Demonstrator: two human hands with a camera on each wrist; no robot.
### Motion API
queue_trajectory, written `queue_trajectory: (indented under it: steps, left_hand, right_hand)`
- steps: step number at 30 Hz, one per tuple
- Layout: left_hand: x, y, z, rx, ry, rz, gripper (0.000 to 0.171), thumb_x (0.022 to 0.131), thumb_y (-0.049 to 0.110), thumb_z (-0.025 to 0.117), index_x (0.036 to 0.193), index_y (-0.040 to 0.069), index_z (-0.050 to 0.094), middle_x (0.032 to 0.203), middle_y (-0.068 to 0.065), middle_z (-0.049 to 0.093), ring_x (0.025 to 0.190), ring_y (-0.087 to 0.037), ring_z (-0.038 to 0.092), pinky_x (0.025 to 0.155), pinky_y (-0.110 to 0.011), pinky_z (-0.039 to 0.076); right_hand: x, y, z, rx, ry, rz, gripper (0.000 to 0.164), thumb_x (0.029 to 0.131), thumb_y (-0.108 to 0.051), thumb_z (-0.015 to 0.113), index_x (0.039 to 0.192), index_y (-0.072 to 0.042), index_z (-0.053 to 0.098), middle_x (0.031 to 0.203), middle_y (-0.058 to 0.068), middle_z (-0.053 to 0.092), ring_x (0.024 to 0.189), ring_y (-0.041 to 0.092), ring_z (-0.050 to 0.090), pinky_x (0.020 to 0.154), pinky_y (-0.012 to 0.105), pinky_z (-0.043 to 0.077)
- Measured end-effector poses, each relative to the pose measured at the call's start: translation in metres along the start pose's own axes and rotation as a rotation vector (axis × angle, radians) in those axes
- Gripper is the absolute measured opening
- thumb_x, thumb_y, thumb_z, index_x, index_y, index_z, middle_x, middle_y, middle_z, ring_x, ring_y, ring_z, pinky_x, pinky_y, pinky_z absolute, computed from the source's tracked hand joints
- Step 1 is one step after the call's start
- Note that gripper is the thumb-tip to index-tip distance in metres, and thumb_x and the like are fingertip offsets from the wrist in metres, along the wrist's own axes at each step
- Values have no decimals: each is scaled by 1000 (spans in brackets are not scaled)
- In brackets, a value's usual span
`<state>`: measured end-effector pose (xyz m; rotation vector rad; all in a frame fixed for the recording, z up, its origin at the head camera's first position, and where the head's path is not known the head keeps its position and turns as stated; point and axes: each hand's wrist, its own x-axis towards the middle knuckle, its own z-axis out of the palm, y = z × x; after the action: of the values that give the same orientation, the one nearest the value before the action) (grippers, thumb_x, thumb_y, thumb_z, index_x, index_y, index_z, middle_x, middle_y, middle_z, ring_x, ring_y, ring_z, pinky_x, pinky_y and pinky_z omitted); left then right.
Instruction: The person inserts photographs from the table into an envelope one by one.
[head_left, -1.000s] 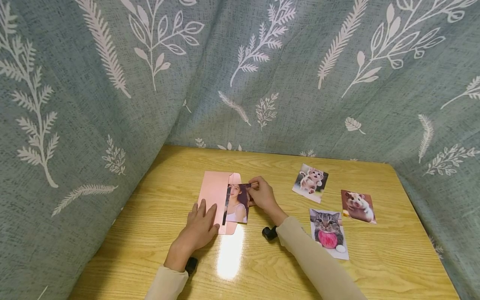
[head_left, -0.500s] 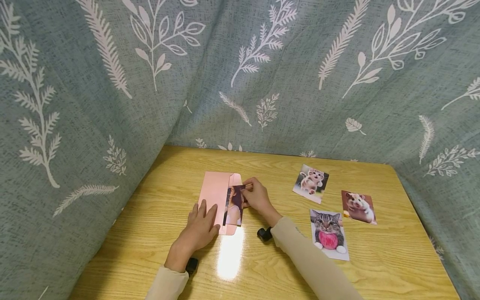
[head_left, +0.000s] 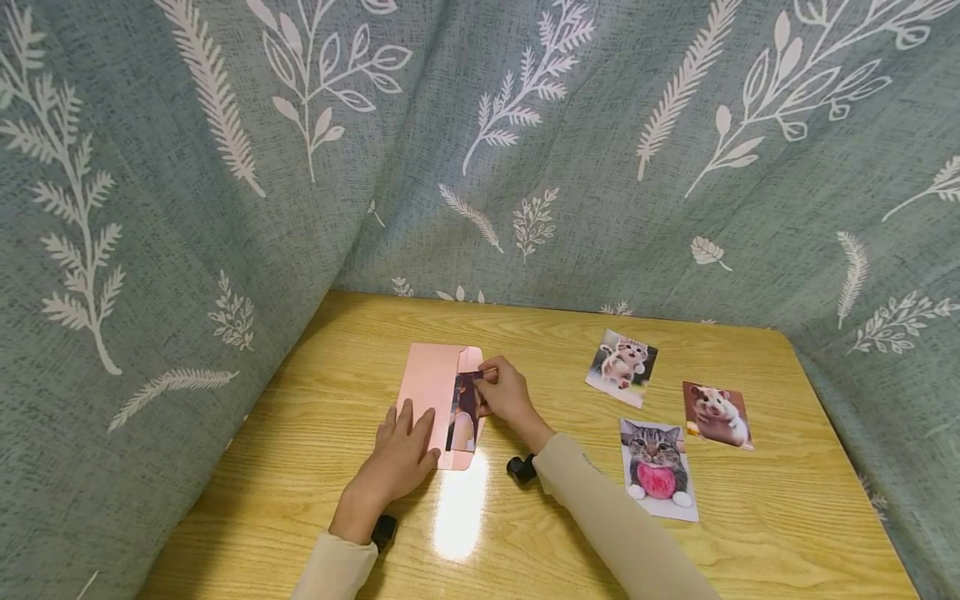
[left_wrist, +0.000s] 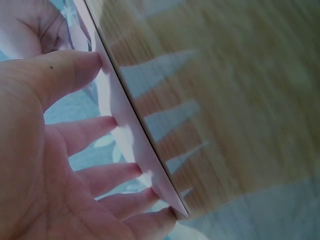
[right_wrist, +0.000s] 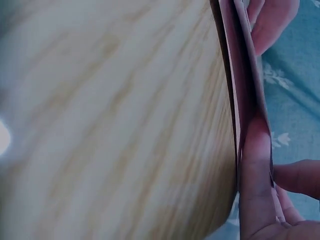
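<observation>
Head view: we see the left hand [head_left: 402, 450], fingers straight and spread, pressing on a pink envelope [head_left: 429, 371] on the wooden table [head_left: 315, 433]. The right hand [head_left: 510, 398] pinches a portrait photo [head_left: 465, 412] near its upper right corner; this photo sits partly inside the envelope, its exposed part over the flap [head_left: 470, 359]. Rightward, well apart, lie a kitten photo [head_left: 621, 367], a hamster photo [head_left: 717, 413] and a tabby cat photo [head_left: 656, 479].

Left wrist view: we observe extended fingertips [left_wrist: 107, 123] touching the envelope.

Right wrist view: we note fingers [right_wrist: 256, 167] on both sides of a sheet edge.
</observation>
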<state>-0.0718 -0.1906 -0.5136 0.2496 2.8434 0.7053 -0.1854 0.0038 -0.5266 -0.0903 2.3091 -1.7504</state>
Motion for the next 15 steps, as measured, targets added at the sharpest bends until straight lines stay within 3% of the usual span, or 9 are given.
queue_trajectory:
  steps: [7, 15]
  left_hand:
    - [0, 0, 1, -6, -11, -5, 63, 100, 25, 61, 153, 2, 37, 158, -36, 14, 145, -55, 6, 112, -68, 14]
    - [0, -1, 1, -1, -24, -20, 64, 101, 27, 59, 155, 4, 35, 159, -35, 11, 146, -54, 3, 113, -67, 12]
  right_hand:
    - [-4, 1, -8, -116, -2, -45, 26, 96, -3, 62, 122, 3, 62, 100, 13, 64, 65, 17, 66, 57, 28, 57]
    - [-22, 4, -14, 58, -64, 9, 29, 99, 0, 56, 126, 10, 56, 102, 17, 63, 80, 25, 70, 70, 32, 59]
